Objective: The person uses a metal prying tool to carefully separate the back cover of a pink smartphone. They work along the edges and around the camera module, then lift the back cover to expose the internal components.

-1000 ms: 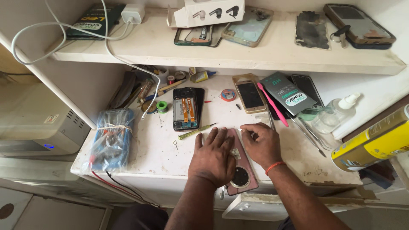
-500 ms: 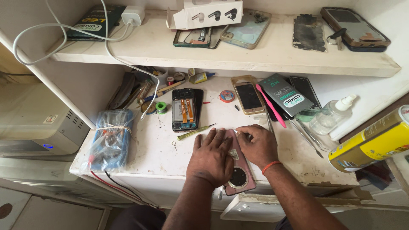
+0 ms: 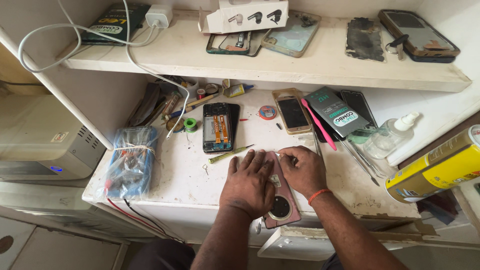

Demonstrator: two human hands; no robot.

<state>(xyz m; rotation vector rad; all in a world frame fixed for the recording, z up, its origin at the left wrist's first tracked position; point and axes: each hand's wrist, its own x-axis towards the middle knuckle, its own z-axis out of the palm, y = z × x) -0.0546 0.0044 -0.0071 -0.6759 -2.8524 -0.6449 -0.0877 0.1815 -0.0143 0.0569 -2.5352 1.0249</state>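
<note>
A pink phone [image 3: 282, 207] lies face down near the front edge of the white worktable [image 3: 185, 175], its round camera ring towards me. My left hand [image 3: 248, 182] lies flat on the phone's left side, fingers spread, pressing it down. My right hand [image 3: 301, 169] rests on the phone's upper right corner, fingertips pinched at its top edge; whether a small tool is between them I cannot tell. An opened phone [image 3: 218, 127] with orange ribbon cables lies behind, and a yellow-green screwdriver [image 3: 230, 154] lies just left of my left hand.
A bundle wrapped in blue plastic [image 3: 131, 161] sits at the table's left. A phone in a tan case [image 3: 292, 112], a pink pry tool [image 3: 318, 124], a boxed screen part [image 3: 336, 112], a spray bottle [image 3: 390, 136] and a yellow can [image 3: 437, 167] stand right. The upper shelf [image 3: 320, 65] holds phones, cases and a charger.
Both hands have stayed on the pink phone with only slight finger shifts. The view has shifted a little.
</note>
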